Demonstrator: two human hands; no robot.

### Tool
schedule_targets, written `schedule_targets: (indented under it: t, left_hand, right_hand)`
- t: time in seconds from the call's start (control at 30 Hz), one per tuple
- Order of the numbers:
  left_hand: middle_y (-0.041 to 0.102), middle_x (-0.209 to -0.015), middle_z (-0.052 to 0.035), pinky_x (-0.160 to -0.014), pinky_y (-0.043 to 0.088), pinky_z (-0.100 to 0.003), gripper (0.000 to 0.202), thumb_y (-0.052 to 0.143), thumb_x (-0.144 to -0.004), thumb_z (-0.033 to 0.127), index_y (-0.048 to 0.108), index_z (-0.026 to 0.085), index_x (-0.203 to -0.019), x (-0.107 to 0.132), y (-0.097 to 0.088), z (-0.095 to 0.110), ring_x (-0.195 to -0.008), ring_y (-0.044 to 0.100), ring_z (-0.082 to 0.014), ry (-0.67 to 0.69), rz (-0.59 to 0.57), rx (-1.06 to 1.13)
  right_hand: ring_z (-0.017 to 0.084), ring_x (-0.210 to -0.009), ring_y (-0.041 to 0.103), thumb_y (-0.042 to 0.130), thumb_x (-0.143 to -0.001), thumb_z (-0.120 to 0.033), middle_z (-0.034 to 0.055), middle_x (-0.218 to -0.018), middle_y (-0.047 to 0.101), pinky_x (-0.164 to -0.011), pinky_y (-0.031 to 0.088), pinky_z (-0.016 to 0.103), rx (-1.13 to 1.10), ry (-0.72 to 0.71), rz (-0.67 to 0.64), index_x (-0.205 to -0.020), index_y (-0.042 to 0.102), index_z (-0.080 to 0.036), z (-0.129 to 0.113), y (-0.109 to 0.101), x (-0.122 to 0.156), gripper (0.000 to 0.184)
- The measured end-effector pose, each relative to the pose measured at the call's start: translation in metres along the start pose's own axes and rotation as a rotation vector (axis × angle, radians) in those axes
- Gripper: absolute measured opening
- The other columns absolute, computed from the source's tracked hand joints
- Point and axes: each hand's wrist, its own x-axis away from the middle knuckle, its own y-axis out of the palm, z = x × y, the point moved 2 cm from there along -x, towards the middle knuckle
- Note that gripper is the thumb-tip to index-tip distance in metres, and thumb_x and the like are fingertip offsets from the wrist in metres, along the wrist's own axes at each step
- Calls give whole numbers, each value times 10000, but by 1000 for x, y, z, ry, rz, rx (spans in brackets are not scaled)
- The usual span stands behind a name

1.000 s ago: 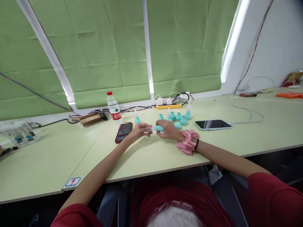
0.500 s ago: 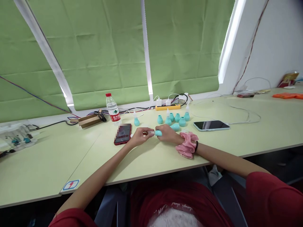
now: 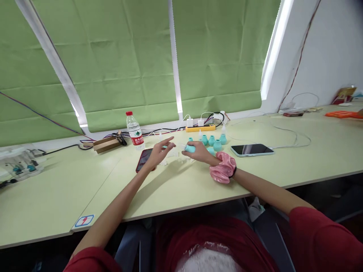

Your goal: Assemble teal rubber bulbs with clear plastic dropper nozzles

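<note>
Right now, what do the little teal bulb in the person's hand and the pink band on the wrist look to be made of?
The teal bulb in the right hand looks like soft, matte rubber or silicone, with no glare. The pink scrunchie looks like gathered satin fabric, with puffy folds and a faint sheen.

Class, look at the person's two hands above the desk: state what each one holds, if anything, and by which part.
The right hand grips a teal bulb around its body. The left hand is open, holding nothing.
</note>
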Motion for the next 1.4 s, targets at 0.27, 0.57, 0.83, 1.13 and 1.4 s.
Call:
schedule_targets:
  t: [0.27, 0.57, 0.83, 1.13, 1.4]
  left_hand:
    - [570, -892, -103, -695, 342, -354, 330, 534, -626, 272, 619, 168, -928, 5, -10, -27, -903, 412, -273, 44, -309, -775]
    - [584, -933, -71, -736, 323, -325, 281, 449, -697, 139, 589, 191, -935, 7, 4, -30, -880, 485, -209, 95, -429, -773]
    - [581, -827, -95, -702, 337, -342, 224, 560, -624, 290, 628, 152, -786, 5, -13, -23, -888, 433, -258, 60, -371, -837]
    - [584, -814, -125, -735, 308, -409, 200, 478, -593, 29, 599, 120, -723, 11, -1, -27, -928, 450, -273, -13, -523, -1025]
    - [628, -729, -90, -649, 417, -325, 135, 549, -648, 220, 625, 122, -703, 2, -5, -15, -700, 559, -201, -112, -69, -381]
  right_hand:
    - [94, -549, 403, 471, -671, -330, -31, -589, 456, -545, 329, 210, -36, 30, 18, -660, 469, -160, 15, -3, 0, 170]
    - [87, -550, 405, 491, -668, -315, -30, -592, 472, -550, 322, 207, 12, -28, -1, -677, 507, -151, 11, 1, 4, 165]
    - [91, -573, 438, 501, -670, -297, -22, -613, 502, -570, 339, 211, 37, -53, -23, -694, 537, -144, 11, 3, 4, 158]
    - [84, -560, 452, 513, -673, -286, -20, -611, 526, -570, 358, 207, 37, -128, -96, -709, 567, -139, 13, 9, 5, 160]
    - [86, -570, 465, 509, -660, -234, -7, -638, 556, -589, 359, 207, 107, -194, -138, -739, 584, -138, 11, 10, 8, 145]
